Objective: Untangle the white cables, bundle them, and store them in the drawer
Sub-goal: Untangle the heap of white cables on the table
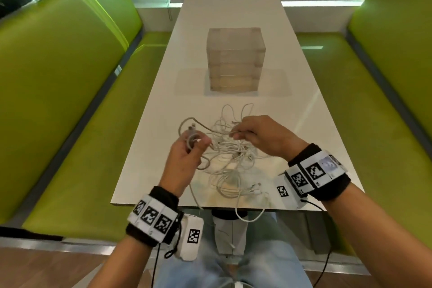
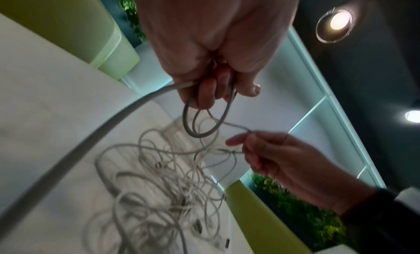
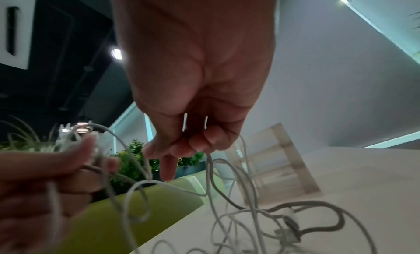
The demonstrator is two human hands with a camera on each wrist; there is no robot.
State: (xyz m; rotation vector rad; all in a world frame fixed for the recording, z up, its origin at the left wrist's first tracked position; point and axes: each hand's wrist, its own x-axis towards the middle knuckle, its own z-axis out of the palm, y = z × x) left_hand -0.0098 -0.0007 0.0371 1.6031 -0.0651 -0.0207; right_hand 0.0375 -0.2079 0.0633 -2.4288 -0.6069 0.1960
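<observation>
A tangle of white cables (image 1: 230, 156) lies on the near half of the white table (image 1: 233, 16), with some loops hanging over the front edge. My left hand (image 1: 189, 145) is raised over the tangle's left side and grips a few coiled loops of one white cable (image 2: 204, 121). My right hand (image 1: 254, 133) hovers to the right and pinches a strand of cable (image 3: 209, 160) that runs across to the left hand. The translucent drawer unit (image 1: 233, 61) stands at the table's middle, behind the tangle, all drawers closed.
Green upholstered benches (image 1: 70, 77) flank the table on both sides. A loose cable loop (image 1: 250, 214) dangles below the table's front edge above my lap. Bare tabletop lies around and beyond the drawer unit.
</observation>
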